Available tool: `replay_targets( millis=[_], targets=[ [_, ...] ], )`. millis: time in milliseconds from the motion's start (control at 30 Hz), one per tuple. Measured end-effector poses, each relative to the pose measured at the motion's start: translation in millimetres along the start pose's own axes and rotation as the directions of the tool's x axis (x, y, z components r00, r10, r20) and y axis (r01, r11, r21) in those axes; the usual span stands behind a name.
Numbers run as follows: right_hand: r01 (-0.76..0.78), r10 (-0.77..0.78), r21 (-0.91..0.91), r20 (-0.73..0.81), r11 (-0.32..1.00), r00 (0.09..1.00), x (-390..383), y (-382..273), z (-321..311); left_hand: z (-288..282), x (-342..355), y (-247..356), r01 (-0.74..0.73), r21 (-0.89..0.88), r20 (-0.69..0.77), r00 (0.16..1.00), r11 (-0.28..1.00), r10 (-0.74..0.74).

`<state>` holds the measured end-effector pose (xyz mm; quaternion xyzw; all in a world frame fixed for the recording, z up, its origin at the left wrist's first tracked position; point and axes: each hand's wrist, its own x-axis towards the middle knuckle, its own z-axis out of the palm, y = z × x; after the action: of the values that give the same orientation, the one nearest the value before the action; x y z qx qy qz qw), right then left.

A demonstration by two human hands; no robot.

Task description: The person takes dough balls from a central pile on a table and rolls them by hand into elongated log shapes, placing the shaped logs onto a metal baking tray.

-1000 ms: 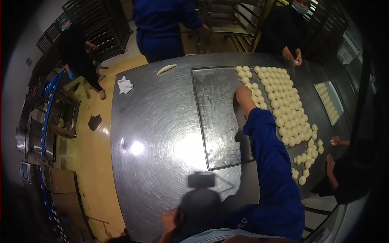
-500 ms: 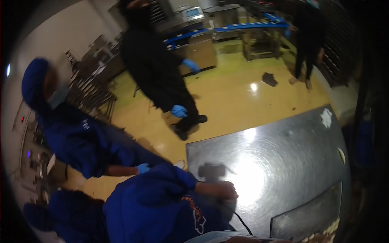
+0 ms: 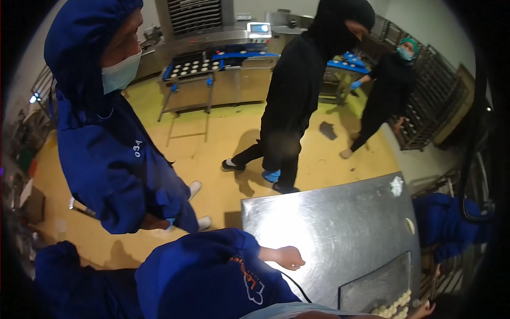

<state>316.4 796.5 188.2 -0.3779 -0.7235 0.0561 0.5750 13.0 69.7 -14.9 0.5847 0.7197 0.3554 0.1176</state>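
My left hand (image 3: 289,258) rests over the steel table (image 3: 324,239), its fingers curled into a loose fist with nothing visible in it. The blue sleeve ends above the wrist. A black cable (image 3: 296,283) runs down beside that forearm. At the lower right edge is a partly cut-off hand (image 3: 423,309), which looks to be my right hand. Its fingers are too cut off to read. Nearest to it are several small pale dough balls (image 3: 396,307) gathered at the near end of a dark rectangular panel (image 3: 366,292) on the table.
A person in blue (image 3: 101,154) stands at left; a person in black (image 3: 292,101) is beyond the table. Another in black (image 3: 385,90) is near racks (image 3: 433,90). One in blue (image 3: 451,223) bends at right. A white scrap (image 3: 396,186) lies on the table. Behind stands a conveyor (image 3: 244,55).
My view has shifted. The person in black has moved right, and the left co-worker appears larger. A person in blue and a hand at lower right now show. My left hand stays closed.
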Motion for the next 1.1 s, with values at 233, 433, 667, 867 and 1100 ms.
replay_targets(
  millis=[233,433,667,867,1100],
  targets=[
    [-0.204,-0.045,0.469,0.467,0.859,0.883,-193,-309,-30,-33,-9,21,0.284,-0.375,0.165,0.957,0.882,-0.238],
    [-0.498,-0.129,0.544,0.752,0.675,0.646,-334,-468,-84,-16,20,71,-0.008,-0.828,0.038,0.997,0.560,0.070],
    [-0.694,0.050,0.488,0.799,0.529,0.600,-375,-504,-120,-41,6,80,0.307,-0.932,0.345,0.915,0.190,0.210],
    [-0.651,0.285,0.534,0.612,0.540,0.738,-358,-441,-156,-80,-31,60,0.380,-0.824,0.431,0.902,0.420,0.028],
    [-0.043,-0.060,0.157,0.595,0.987,0.801,-413,-103,-232,-66,-17,67,0.383,-0.819,0.482,0.864,-0.428,-0.148]
  ],
)
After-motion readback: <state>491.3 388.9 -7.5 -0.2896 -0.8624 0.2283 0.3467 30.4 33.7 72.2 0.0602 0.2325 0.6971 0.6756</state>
